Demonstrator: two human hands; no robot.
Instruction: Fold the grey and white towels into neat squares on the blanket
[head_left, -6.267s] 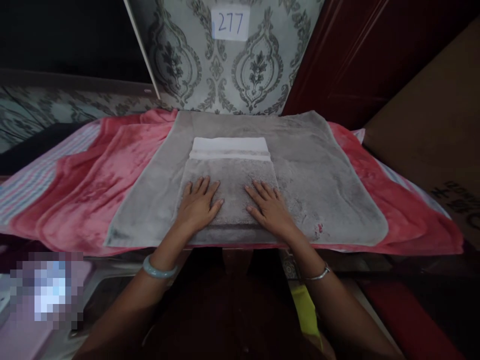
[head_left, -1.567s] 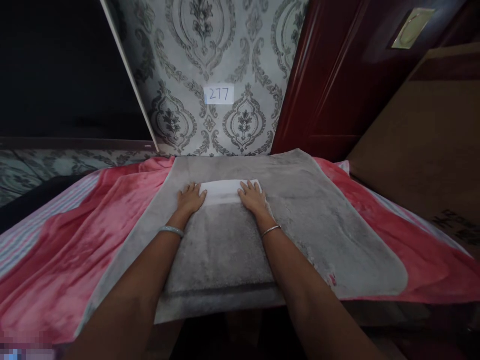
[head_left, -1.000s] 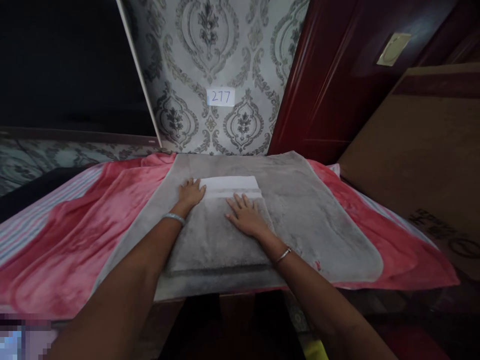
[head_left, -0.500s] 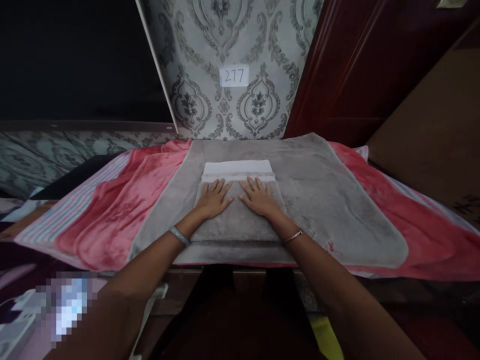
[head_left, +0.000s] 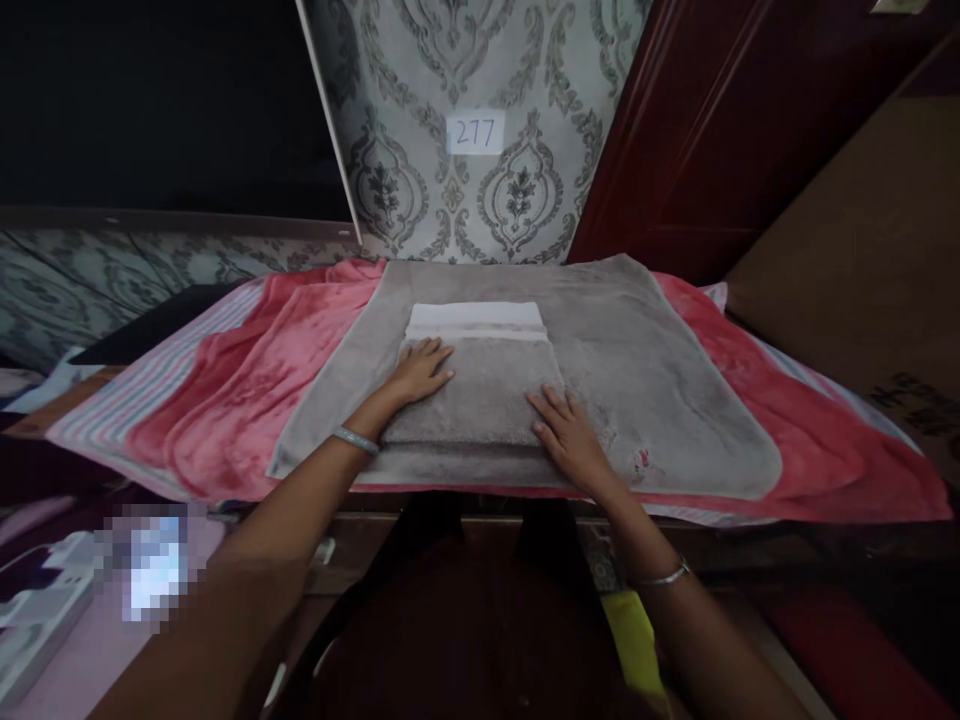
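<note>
A folded grey plush cloth (head_left: 480, 390) with a white band along its far edge (head_left: 474, 317) lies on a larger grey blanket (head_left: 637, 350). My left hand (head_left: 420, 370) rests flat on the upper left part of the folded cloth, fingers spread. At the cloth's lower right edge lies my right hand (head_left: 570, 435), its fingers stretched out and touching the cloth. Neither hand grips anything. I cannot tell what kind of item the folded cloth is.
Red blankets (head_left: 255, 360) and a striped sheet (head_left: 165, 360) cover the table under the grey blanket. Behind stands a patterned wall with a paper marked 277 (head_left: 475, 132). A dark screen (head_left: 165, 110) hangs left; a large cardboard box (head_left: 862, 240) stands right.
My right hand has slid from the cloth's upper right part toward me and outward to its lower right edge. My left hand has shifted slightly toward the cloth's left edge. The camera has tilted slightly.
</note>
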